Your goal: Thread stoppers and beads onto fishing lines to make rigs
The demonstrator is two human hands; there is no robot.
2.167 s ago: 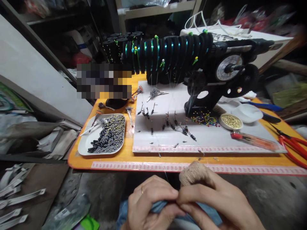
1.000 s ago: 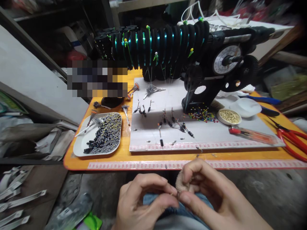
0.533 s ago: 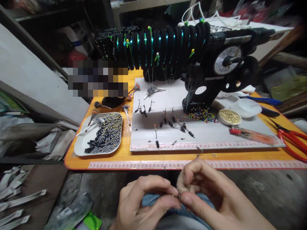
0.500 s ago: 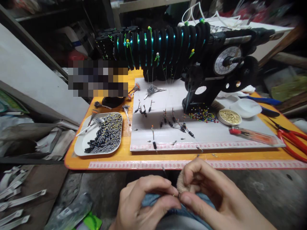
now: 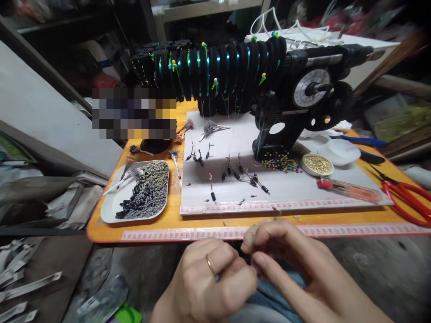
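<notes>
My left hand [image 5: 210, 278] is closed, its back turned up, with a gold ring [image 5: 211, 264] on one finger. What its fingertips pinch is hidden behind the knuckles. My right hand [image 5: 296, 264] meets it just in front of the table edge, thumb and fingers curled together. A beige ribbed cover [image 5: 249, 237] sits on one of its fingers. Anything between the right fingertips is too small to make out. Beyond the hands, a small black cylinder [image 5: 213, 196] with orange beads lies on a white board [image 5: 198, 193], by thin lines hanging from a black spool machine [image 5: 222, 67].
A white tray [image 5: 109, 208] of small grey and black pieces stands at the left. To the right are coloured beads [image 5: 281, 161], a dish of gold bits [image 5: 317, 165], a box cutter [image 5: 350, 190] and red-handled scissors [image 5: 407, 202]. Measuring tape [image 5: 202, 234] runs along the table edge.
My left hand has rolled over and curled, so its back and ring now show. My right fingers have drawn closer together. The whole view has shifted slightly.
</notes>
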